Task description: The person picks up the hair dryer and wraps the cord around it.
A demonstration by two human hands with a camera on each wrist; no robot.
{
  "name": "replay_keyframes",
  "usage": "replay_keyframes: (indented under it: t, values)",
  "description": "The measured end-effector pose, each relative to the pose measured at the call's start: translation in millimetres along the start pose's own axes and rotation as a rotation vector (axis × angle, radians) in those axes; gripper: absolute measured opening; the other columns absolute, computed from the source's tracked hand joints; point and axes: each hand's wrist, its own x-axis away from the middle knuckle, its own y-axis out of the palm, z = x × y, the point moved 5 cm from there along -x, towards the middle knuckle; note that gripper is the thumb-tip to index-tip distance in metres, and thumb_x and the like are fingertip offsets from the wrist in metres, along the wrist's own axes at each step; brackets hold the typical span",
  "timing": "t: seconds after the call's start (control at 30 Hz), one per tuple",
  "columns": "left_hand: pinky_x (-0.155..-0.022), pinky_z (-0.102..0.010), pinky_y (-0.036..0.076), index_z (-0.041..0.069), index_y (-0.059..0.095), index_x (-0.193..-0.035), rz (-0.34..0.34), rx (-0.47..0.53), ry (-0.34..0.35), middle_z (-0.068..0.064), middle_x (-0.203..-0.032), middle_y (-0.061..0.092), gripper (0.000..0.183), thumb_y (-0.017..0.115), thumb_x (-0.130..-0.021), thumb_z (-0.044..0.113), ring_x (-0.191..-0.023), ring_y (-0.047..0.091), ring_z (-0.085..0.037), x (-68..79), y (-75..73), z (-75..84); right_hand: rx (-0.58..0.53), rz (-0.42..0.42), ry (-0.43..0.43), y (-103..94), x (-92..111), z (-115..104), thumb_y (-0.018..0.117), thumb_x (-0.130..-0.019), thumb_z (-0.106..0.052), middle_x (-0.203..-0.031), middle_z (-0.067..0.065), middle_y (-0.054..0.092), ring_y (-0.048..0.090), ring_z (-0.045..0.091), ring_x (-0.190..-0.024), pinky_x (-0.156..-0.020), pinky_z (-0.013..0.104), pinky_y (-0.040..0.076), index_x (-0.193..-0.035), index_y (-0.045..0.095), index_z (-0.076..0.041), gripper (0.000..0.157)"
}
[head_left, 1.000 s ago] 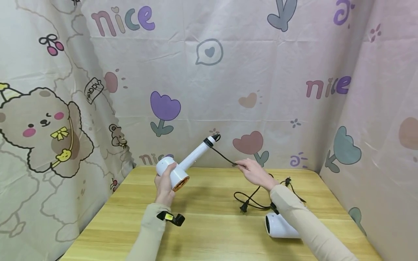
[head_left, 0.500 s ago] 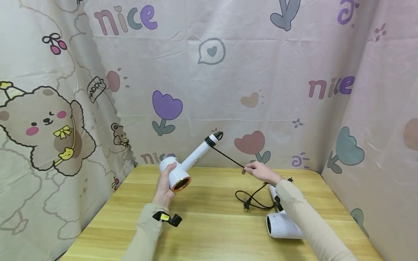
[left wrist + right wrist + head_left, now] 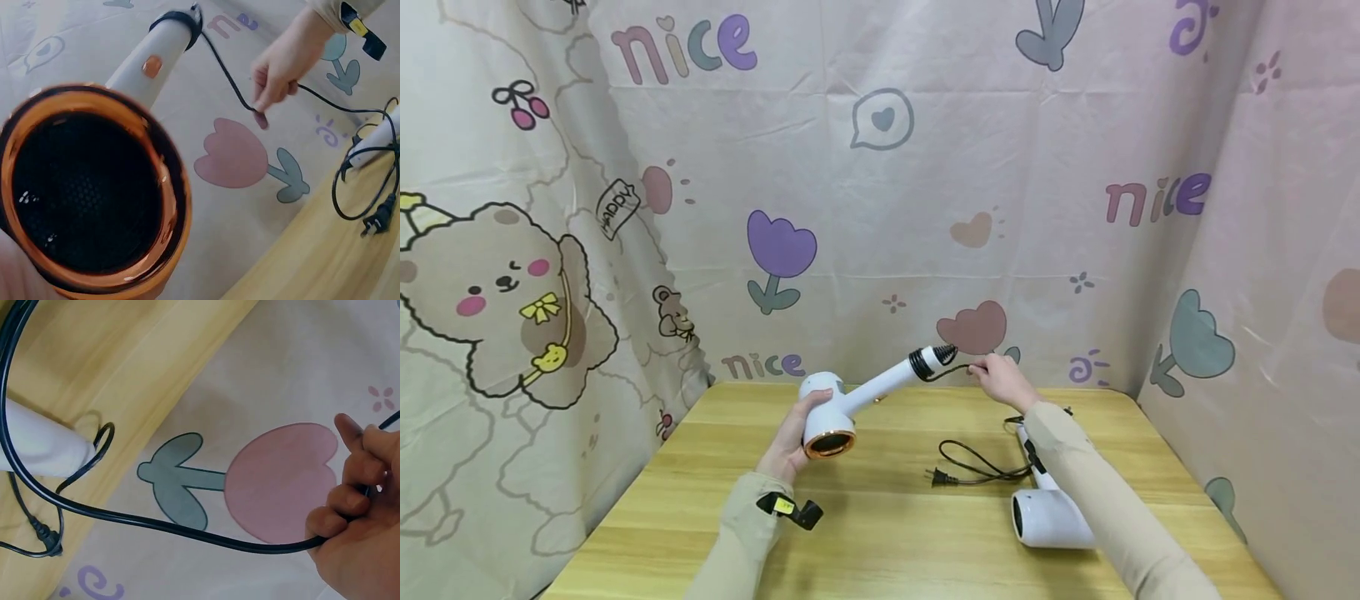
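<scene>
Because a soft, creased curtain (image 3: 827, 200) printed with tulips and lettering hangs behind everything, the white things stand out mainly against the table (image 3: 880, 542), whose smooth top shows long yellow wood grain. On its right side lies a second hair dryer (image 3: 1051, 518), a plain white barrel with a slim handle pointing away, set aside, it seems, to leave the middle free. The held hair dryer (image 3: 838, 412) is up off the table, left of centre, its glossy barrel angled mouth-down and its straight handle slanting up to the right. The left hand (image 3: 790, 442) is wrapped round that barrel, thumb across the top, probably to steady it and leave the handle accessible. The right hand (image 3: 1006, 382) has its fingers curled around the black cord (image 3: 269, 549) (rubbery, rounded, slightly bent near the handle), likely to control it beside the neat coils (image 3: 919, 365) about the handle's end. Smaller details follow: a shiny copper rim (image 3: 167, 206), a two-pronged plug (image 3: 942, 477) on the wood, and an oblong copper button (image 3: 152, 67).
</scene>
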Motion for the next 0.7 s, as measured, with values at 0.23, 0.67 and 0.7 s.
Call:
replay_keyframes:
  t: [0.23,0.67,0.7]
  values:
    - [-0.078,-0.030,0.059,0.004,0.021,-0.143,-0.146,-0.034,-0.111,-0.010,-0.110,0.056,0.068,0.053,-0.094,0.038,-0.088,0.067,-0.022,1.7,7.1,-12.6,0.052,0.080,-0.092,-7.7,-8,-17,0.052,-0.099,-0.015,-0.079,0.004,0.068,0.055,0.018,-0.066,-0.061,0.032,0.043,-0.095,0.074,-0.009,0.023]
    - [-0.075,-0.037,0.061,0.003,0.037,-0.136,-0.053,-0.348,0.020,-0.010,-0.103,0.064,0.065,0.068,-0.086,0.031,-0.084,0.068,-0.021,0.2,-1.0,-11.9,0.078,0.086,-0.164,-18.4,-7,-24,0.054,-0.100,-0.015,-0.099,0.013,0.074,0.057,0.012,-0.063,-0.061,0.032,0.048,-0.110,0.073,-0.004,0.024]
    - [-0.074,-0.038,0.061,0.003,0.039,-0.135,-0.043,-0.382,0.054,-0.011,-0.103,0.064,0.064,0.069,-0.084,0.029,-0.084,0.068,-0.022,0.1,-1.0,-9.7,0.077,0.082,-0.174,-19.2,-7,-25,0.054,-0.100,-0.015,-0.099,0.013,0.074,0.058,0.012,-0.063,-0.061,0.032,0.049,-0.110,0.073,-0.004,0.024]
